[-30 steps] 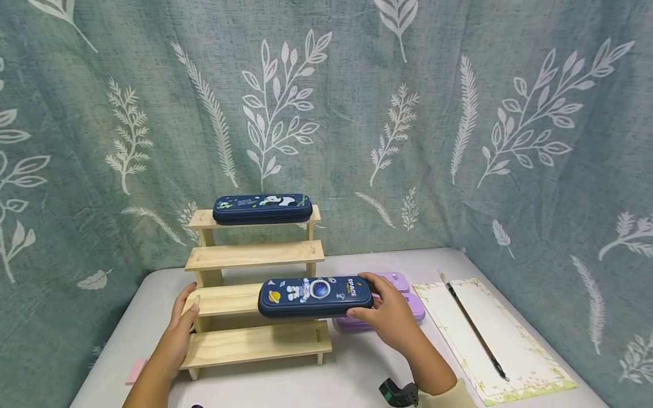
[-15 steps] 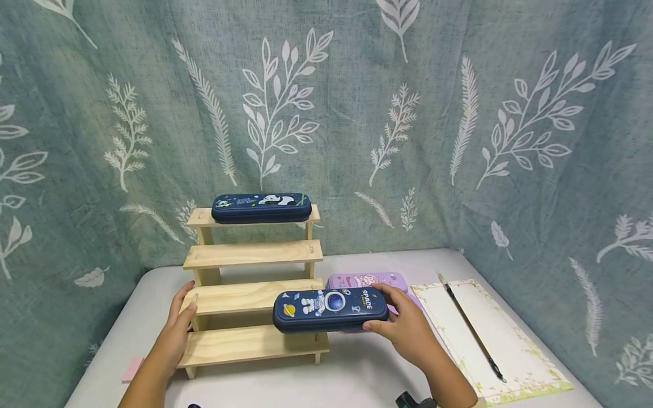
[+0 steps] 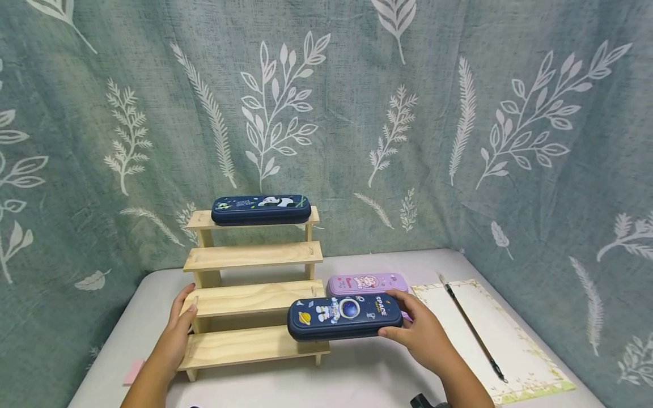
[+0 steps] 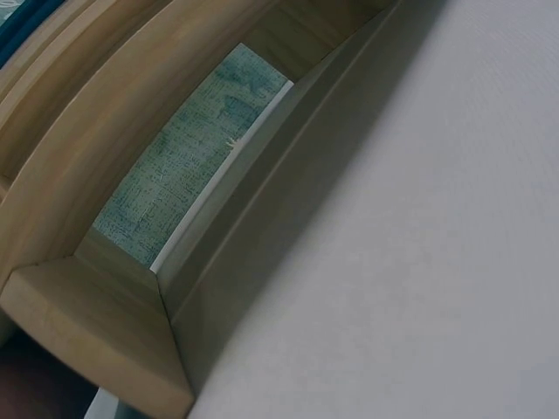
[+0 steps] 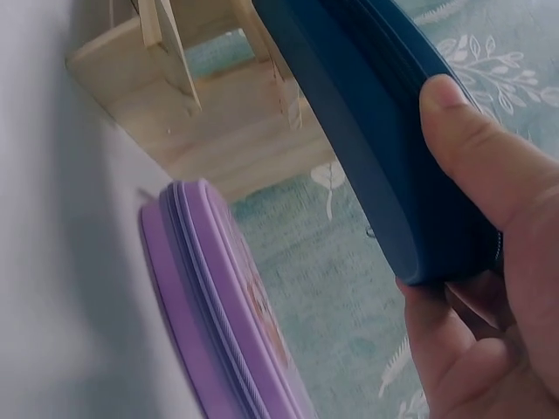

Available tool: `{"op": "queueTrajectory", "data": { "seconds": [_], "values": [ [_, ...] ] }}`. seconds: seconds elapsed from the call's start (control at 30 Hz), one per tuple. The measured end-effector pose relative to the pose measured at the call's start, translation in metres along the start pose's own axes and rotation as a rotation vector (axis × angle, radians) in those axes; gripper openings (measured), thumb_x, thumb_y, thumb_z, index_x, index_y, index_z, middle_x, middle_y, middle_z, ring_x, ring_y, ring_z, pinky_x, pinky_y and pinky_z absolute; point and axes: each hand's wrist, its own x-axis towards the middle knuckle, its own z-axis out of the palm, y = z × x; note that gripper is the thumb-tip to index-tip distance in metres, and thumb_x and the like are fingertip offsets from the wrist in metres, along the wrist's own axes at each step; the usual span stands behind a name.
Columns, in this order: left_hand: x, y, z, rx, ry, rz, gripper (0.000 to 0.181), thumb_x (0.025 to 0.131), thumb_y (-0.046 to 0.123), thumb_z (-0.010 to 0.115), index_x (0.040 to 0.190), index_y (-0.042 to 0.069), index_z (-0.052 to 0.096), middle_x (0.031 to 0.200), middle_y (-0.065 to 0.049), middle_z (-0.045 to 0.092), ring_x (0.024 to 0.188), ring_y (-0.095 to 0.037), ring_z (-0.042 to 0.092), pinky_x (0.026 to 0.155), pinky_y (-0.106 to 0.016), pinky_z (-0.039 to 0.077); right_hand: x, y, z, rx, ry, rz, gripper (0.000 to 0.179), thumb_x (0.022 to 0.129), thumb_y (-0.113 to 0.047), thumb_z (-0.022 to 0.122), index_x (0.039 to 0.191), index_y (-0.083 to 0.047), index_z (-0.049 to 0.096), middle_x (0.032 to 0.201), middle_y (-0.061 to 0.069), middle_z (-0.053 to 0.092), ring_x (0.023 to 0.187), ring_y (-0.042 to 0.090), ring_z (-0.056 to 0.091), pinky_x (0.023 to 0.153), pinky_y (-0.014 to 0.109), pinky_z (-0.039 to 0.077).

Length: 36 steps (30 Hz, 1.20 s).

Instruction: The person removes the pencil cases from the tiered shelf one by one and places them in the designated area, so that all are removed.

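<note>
My right hand (image 3: 420, 331) grips the right end of a dark blue space-print pencil case (image 3: 344, 326), thumb on the near side. The case hangs in front of the right ends of the lower steps of a wooden tiered stand (image 3: 250, 345). In the right wrist view the thumb presses the zipped side of the case, with fingers curled beneath its end. My left hand (image 3: 170, 340) holds the stand's left side at the lower steps; its far fingers are partly hidden. On the top step lies a dark blue panda pencil case (image 3: 261, 215).
Right of the stand a purple pencil case (image 3: 342, 285) lies on the table, with more purple partly hidden behind my right hand. Farther right, a brush (image 3: 471, 328) lies on bordered paper (image 3: 510, 362). A pink block (image 3: 134, 372) sits at left. A patterned curtain (image 3: 347, 124) hangs behind.
The space pencil case in my right hand has moved right and toward me, uncovering more of the lower steps and the purple case. My left hand stays on the stand.
</note>
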Motion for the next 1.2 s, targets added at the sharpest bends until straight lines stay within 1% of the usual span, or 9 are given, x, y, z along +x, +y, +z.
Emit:
{"op": "queueTrajectory", "data": {
  "seconds": [0.1, 0.37, 0.47, 0.67, 0.73, 0.9, 1.0, 1.2],
  "values": [
    [0.0, 0.0, 0.001, -0.001, 0.002, 0.0, 0.066, 0.114, 0.051, 0.029, 0.168, 0.037, -0.006, 0.174, -0.017, -0.017, 0.156, -0.05, -0.02, 0.113, -0.084, -0.007, -0.002, 0.004, -0.006, -0.014, -0.002, 0.01, 0.087, 0.076, -0.023, 0.093, 0.152, -0.013, 0.051, 0.145, 0.018, 0.059, 0.129, 0.031, 0.063, 0.098, 0.025, 0.057],
    [-0.001, 0.001, 0.001, -0.005, 0.01, -0.001, 0.066, 0.114, 0.051, 0.03, 0.168, 0.037, -0.004, 0.174, -0.019, -0.014, 0.157, -0.05, -0.018, 0.113, -0.084, -0.006, -0.003, 0.013, -0.02, -0.044, -0.006, 0.015, 0.089, 0.078, -0.026, 0.092, 0.153, -0.01, 0.048, 0.147, 0.021, 0.057, 0.132, 0.034, 0.06, 0.102, 0.026, 0.055],
    [-0.001, 0.002, 0.001, -0.008, 0.012, 0.0, 0.066, 0.114, 0.051, 0.03, 0.168, 0.036, -0.004, 0.174, -0.019, -0.013, 0.157, -0.05, -0.017, 0.113, -0.083, -0.005, -0.002, 0.017, -0.026, -0.056, -0.005, 0.01, 0.089, 0.079, -0.028, 0.092, 0.154, -0.01, 0.047, 0.146, 0.021, 0.058, 0.132, 0.034, 0.06, 0.102, 0.025, 0.054],
    [-0.001, 0.002, 0.003, -0.015, 0.018, -0.004, 0.066, 0.114, 0.051, 0.03, 0.168, 0.036, -0.004, 0.174, -0.021, -0.012, 0.157, -0.051, -0.015, 0.114, -0.082, -0.004, -0.003, 0.026, -0.038, 0.015, -0.044, -0.005, 0.089, 0.081, -0.022, 0.09, 0.155, -0.007, 0.044, 0.149, 0.024, 0.053, 0.134, 0.039, 0.058, 0.097, 0.023, 0.056],
    [-0.001, 0.002, 0.002, -0.012, 0.019, -0.008, 0.066, 0.114, 0.051, 0.03, 0.168, 0.036, -0.004, 0.174, -0.02, -0.012, 0.157, -0.051, -0.015, 0.114, -0.082, -0.004, -0.005, 0.029, -0.042, 0.016, -0.044, 0.011, 0.089, 0.08, -0.023, 0.091, 0.155, -0.009, 0.045, 0.149, 0.023, 0.054, 0.135, 0.039, 0.057, 0.096, 0.023, 0.057],
    [-0.001, 0.001, 0.002, -0.005, 0.02, -0.015, 0.065, 0.114, 0.051, 0.029, 0.168, 0.038, -0.005, 0.174, -0.02, -0.011, 0.158, -0.051, -0.014, 0.114, -0.082, -0.004, -0.01, 0.037, -0.052, -0.031, -0.028, 0.068, 0.087, 0.081, -0.029, 0.09, 0.155, -0.013, 0.046, 0.149, 0.021, 0.055, 0.139, 0.041, 0.054, 0.091, 0.024, 0.057],
    [0.0, 0.001, 0.001, -0.006, 0.018, -0.012, 0.065, 0.114, 0.051, 0.029, 0.168, 0.039, -0.005, 0.174, -0.021, -0.011, 0.157, -0.051, -0.015, 0.114, -0.083, -0.004, -0.012, 0.044, -0.056, -0.034, -0.035, 0.079, 0.087, 0.083, -0.028, 0.089, 0.156, -0.01, 0.045, 0.152, 0.024, 0.053, 0.141, 0.043, 0.052, 0.09, 0.025, 0.058],
    [-0.001, 0.003, 0.002, -0.006, 0.024, -0.012, 0.066, 0.114, 0.051, 0.03, 0.169, 0.035, -0.004, 0.175, -0.019, -0.011, 0.158, -0.049, -0.014, 0.116, -0.081, -0.004, -0.014, 0.059, -0.062, -0.042, -0.018, 0.129, 0.088, 0.081, -0.028, 0.09, 0.154, -0.009, 0.046, 0.15, 0.022, 0.055, 0.137, 0.038, 0.055, 0.089, 0.025, 0.058]
  ]
}}
